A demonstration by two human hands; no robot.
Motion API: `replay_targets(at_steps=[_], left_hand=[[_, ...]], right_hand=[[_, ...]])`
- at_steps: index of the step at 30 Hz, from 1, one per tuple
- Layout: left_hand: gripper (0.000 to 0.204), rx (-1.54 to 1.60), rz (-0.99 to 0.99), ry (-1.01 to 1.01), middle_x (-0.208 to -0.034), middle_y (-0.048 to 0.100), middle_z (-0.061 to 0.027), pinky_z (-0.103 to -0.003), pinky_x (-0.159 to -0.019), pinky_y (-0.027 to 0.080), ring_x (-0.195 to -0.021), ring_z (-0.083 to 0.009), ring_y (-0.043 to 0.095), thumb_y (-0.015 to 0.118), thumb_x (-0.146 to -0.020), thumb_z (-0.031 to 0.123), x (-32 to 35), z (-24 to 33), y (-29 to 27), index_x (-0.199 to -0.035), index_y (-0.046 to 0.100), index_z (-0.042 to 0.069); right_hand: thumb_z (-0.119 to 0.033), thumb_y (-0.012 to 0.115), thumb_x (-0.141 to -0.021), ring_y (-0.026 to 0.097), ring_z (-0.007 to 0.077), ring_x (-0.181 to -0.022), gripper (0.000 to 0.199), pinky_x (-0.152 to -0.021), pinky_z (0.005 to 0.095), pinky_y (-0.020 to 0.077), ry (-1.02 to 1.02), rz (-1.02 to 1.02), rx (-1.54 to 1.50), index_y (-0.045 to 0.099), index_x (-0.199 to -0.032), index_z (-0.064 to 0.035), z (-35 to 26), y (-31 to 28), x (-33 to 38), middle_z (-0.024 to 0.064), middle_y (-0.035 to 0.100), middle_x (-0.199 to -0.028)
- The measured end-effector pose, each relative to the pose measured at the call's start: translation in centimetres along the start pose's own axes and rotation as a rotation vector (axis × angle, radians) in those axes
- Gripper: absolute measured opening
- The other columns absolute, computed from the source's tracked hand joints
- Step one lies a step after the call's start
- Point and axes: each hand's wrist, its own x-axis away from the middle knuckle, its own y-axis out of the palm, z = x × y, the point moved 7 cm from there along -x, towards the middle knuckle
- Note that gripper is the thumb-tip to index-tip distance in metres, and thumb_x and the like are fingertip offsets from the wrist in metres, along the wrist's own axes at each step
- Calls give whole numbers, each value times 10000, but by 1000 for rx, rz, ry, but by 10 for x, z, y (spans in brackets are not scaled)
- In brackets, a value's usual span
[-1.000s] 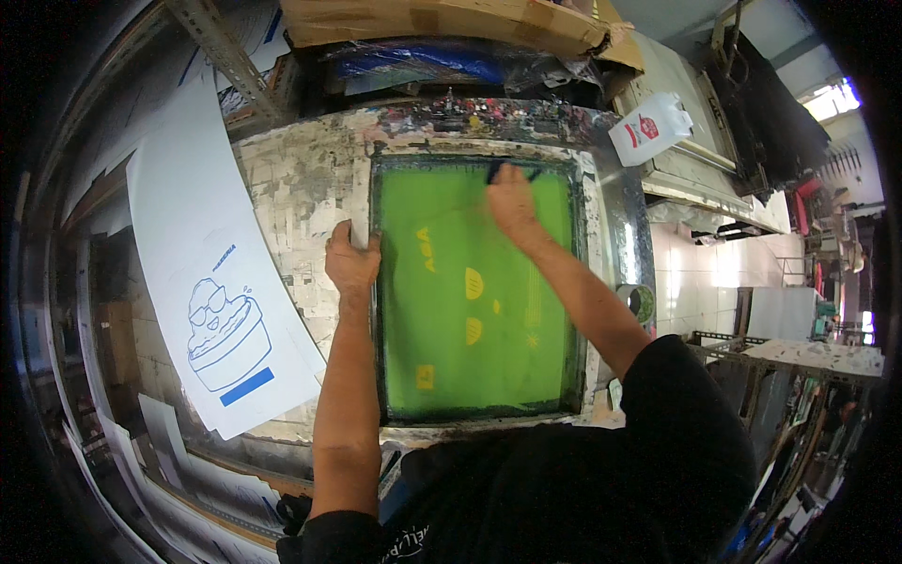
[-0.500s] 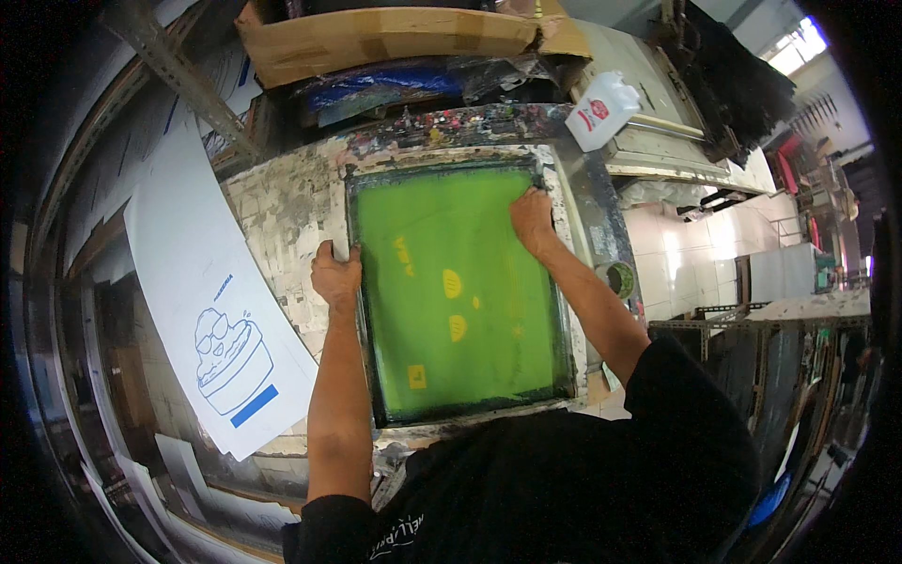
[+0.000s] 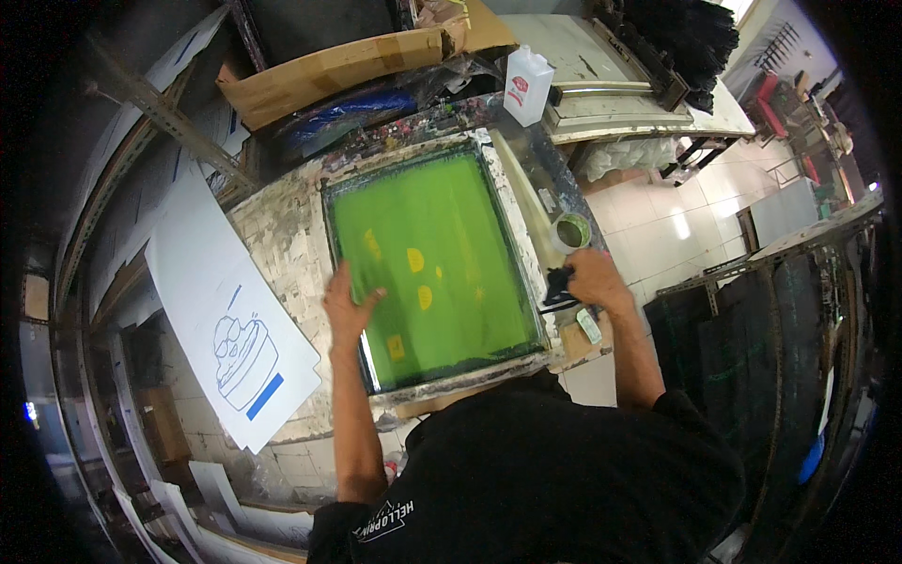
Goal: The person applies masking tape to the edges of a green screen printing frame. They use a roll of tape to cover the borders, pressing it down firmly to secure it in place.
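A screen-printing frame (image 3: 432,268) with green mesh, yellow stencil shapes and dark taped edges lies on the paint-stained table. By its left edge is my left hand (image 3: 348,303), fingers spread and thumb reaching over the mesh, holding nothing. To the right of the frame, my right hand (image 3: 599,278) is closed on a dark, crumpled cloth (image 3: 559,286) at the table's side. A tub (image 3: 570,231) with green residue stands just beyond that hand. Near the wrist lies a small pale green-and-white block (image 3: 588,326).
White sheets printed with a blue drawing (image 3: 230,329) lie to the left beside metal shelving (image 3: 160,117). A white plastic jug (image 3: 528,86) stands at the table's far corner. Behind the table is a cardboard box (image 3: 329,75). Dark panels in a rack (image 3: 733,348) are at right.
My right hand has left the frame's upper right edge and come back to the table's side, where it grips the dark cloth. My left hand has let its fingers spread at the left edge.
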Motion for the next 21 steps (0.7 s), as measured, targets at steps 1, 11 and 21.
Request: replay_targets(at_steps=[1, 11, 21], left_hand=[[835, -1, -82, 4, -1247, 583, -233, -471, -1008, 403, -1184, -387, 526, 858, -625, 359, 28, 16, 7, -1308, 531, 6], [491, -33, -321, 81, -1051, 677, -89, -402, -878, 441, -1012, -300, 607, 815, -589, 172, 195, 104, 64, -1054, 686, 83], [541, -104, -219, 30, -1052, 677, -108, -418, -885, 435, -1016, -310, 593, 792, -564, 67, 185, 107, 65, -1089, 663, 61]], right_hand=[[-67, 606, -667, 647, 401, -857, 199, -807, 469, 511, 15, 0, 4, 714, -832, -37, 3, -13, 9, 220, 674, -852], [-173, 715, -683, 626, 364, -990, 390, -848, 444, 519, 85, -22, 90, 673, -1052, -54, 58, 5, -4, 177, 670, -981], [-98, 683, -727, 561, 336, -964, 252, -852, 444, 436, -252, 183, 252, 697, -977, -78, 76, 25, -43, 142, 660, -978]])
